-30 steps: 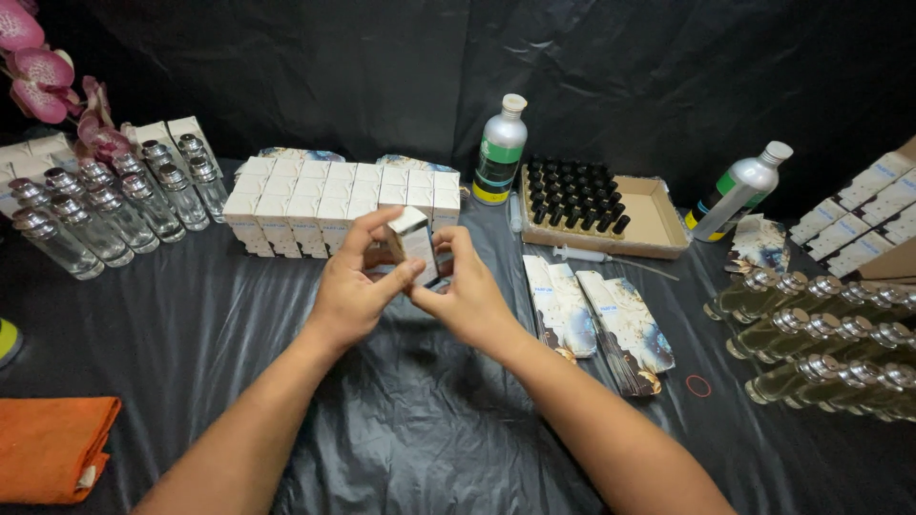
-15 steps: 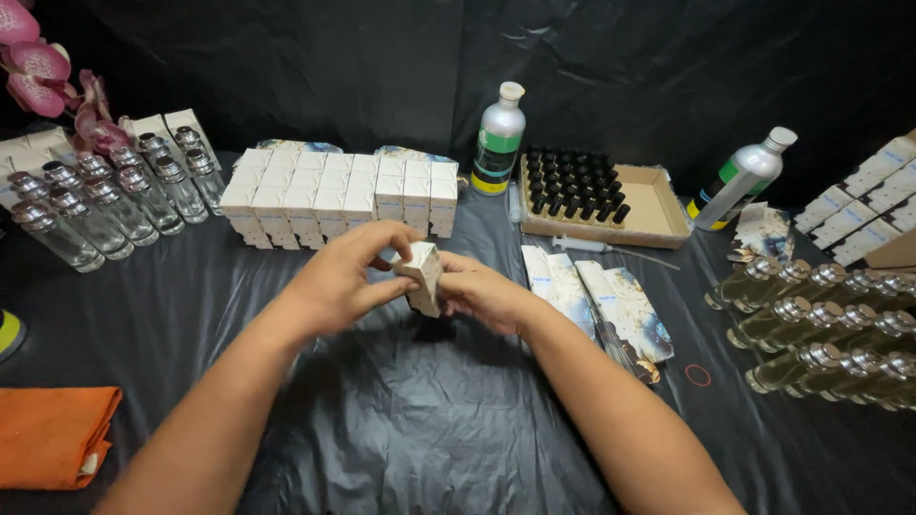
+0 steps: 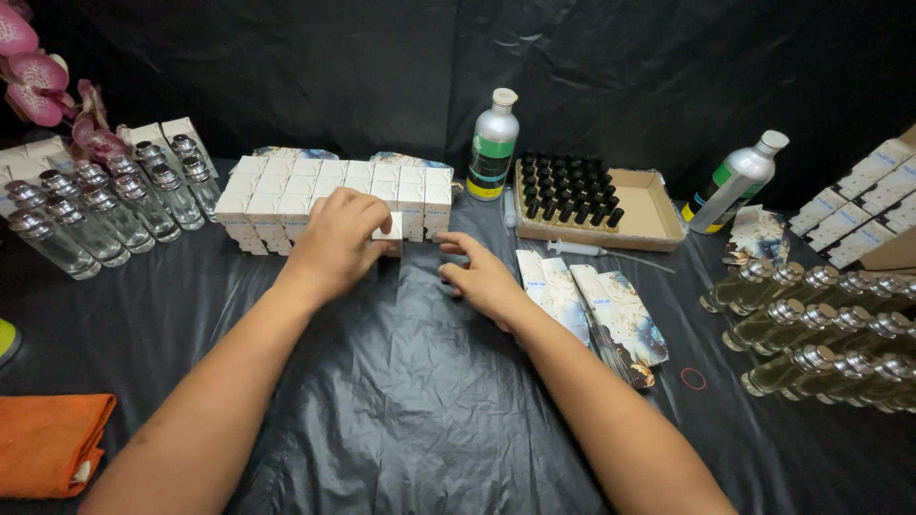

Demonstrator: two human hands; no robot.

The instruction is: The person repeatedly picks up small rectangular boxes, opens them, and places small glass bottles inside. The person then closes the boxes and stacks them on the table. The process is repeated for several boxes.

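My left hand [image 3: 336, 238] grips a small white box [image 3: 390, 232] and holds it against the front of a block of several matching white boxes [image 3: 334, 191] standing in rows on the black plastic sheet [image 3: 410, 401]. My right hand [image 3: 482, 272] hovers just right of that box with fingers spread and nothing in it. Flat folded cartons [image 3: 592, 300] lie just right of my right wrist.
Clear glass bottles lie in rows at the left [image 3: 95, 205] and the right [image 3: 830, 329]. A cardboard tray of black caps [image 3: 658, 215] sits at the back with two silver bottles [image 3: 493, 145] [image 3: 737, 183]. A syringe [image 3: 596, 251], an orange cloth [image 3: 48, 443], pink flowers [image 3: 43, 81].
Both hands held the small box together in mid-air. Now my left hand has carried it forward to the block of boxes, and my right hand has let go.
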